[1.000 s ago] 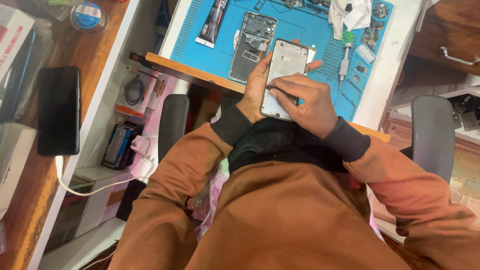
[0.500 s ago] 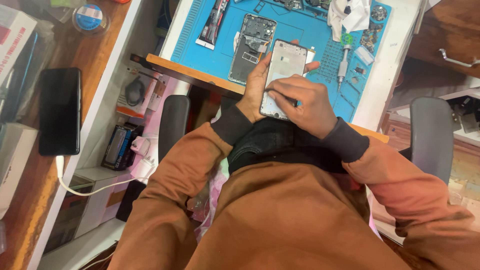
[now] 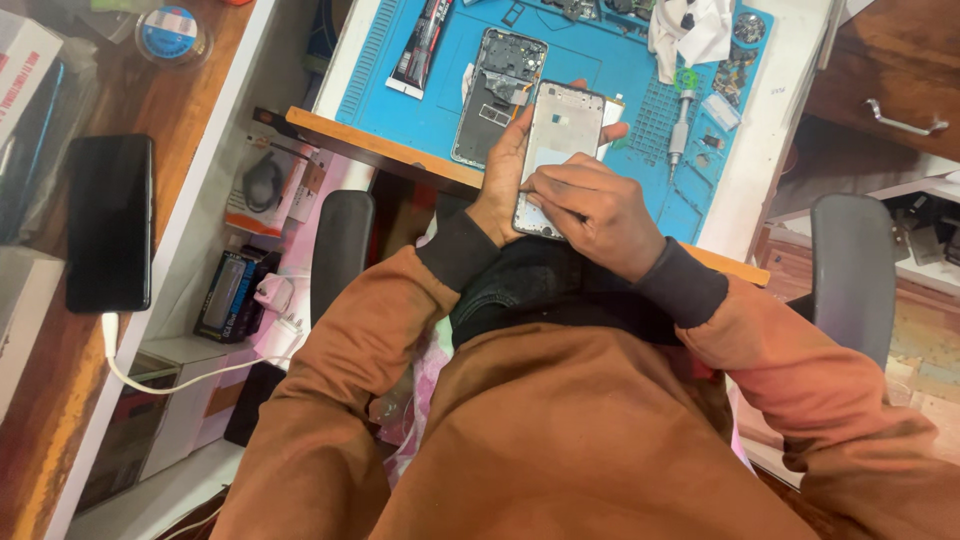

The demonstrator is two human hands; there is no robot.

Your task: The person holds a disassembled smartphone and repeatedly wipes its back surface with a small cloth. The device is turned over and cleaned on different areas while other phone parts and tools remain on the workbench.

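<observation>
A person in a rust-brown sweatshirt sits at a workbench, seen from above. The left hand (image 3: pixel 505 175) cups a pale grey phone frame (image 3: pixel 558 150) from the left side and beneath, fingers wrapped behind it and fingertips showing at its right edge. The frame is held upright in front of the chest, over the near edge of the bench, tilted slightly to the right. The right hand (image 3: pixel 590 205) rests on the lower part of the frame, its fingers bunched together and pressed against the bottom end; whether it pinches a small tool cannot be told.

Just behind the frame, a blue work mat (image 3: pixel 620 70) covers the bench. An opened phone body (image 3: pixel 497 95) with exposed internals lies on the mat, just left of the held frame. A screwdriver (image 3: pixel 680 125) with a green collar lies to the right, below a crumpled white cloth (image 3: pixel 690 30). A dark tube-like pack (image 3: pixel 422 45) lies at the mat's left part.

Well to the left, on a wooden surface, a black phone (image 3: pixel 110 222) lies face up with a white cable (image 3: pixel 150 375) plugged into its lower end.
</observation>
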